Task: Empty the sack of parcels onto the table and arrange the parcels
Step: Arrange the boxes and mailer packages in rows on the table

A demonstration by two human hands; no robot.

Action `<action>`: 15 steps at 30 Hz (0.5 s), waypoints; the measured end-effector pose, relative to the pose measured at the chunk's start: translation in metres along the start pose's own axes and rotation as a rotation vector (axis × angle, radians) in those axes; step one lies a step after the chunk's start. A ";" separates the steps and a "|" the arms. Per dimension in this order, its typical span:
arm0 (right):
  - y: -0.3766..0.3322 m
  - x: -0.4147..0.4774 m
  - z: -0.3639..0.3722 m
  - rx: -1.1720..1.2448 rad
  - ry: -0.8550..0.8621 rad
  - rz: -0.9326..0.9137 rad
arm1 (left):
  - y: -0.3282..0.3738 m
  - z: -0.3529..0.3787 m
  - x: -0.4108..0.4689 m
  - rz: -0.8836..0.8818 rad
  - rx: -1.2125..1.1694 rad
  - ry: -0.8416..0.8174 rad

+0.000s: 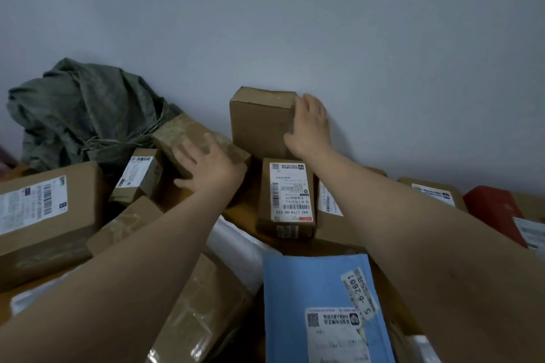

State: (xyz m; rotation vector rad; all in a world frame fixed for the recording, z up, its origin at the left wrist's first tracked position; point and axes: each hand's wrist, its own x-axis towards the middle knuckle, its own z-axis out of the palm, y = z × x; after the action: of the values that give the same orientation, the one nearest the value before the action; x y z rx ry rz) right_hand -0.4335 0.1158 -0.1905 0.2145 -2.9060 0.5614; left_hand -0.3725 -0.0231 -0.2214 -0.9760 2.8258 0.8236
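A pale wall [295, 23] fills the upper half of the view. Below it the table [240, 211] is crowded with parcels, and only patches of its orange top show. The grey-green sack [85, 109] lies crumpled and slack at the far left, against the wall and behind the parcels. A big box [50, 209] with a white label sits at the left edge. A blue mailer [306, 286] lies nearest the person, overlapping a white bag [236, 242]. An upright box [259, 124] stands on end against the wall. A taped box [188, 132] lies tilted just to its left, touching the sack's edge. A labelled box [287, 197] lies flat in front of the upright box. A red box [495, 209] sits at the far right. The left hand [211, 165] rests flat on the taped box, fingers spread. The right hand [309, 127] presses the upright box's right side, fingers straight, thumb on its front face.
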 end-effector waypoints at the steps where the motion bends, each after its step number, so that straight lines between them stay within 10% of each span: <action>1: -0.004 0.008 0.002 -0.022 -0.016 0.003 | 0.002 0.001 0.005 -0.051 -0.020 -0.023; 15: -0.009 0.033 -0.006 -0.235 -0.159 -0.105 | 0.017 0.016 0.030 -0.244 -0.176 -0.054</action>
State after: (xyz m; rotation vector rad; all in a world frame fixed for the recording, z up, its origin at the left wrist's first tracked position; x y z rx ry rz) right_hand -0.4633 0.1066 -0.1753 0.3915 -3.0566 0.1919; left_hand -0.4086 -0.0208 -0.2334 -1.2680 2.5548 1.0609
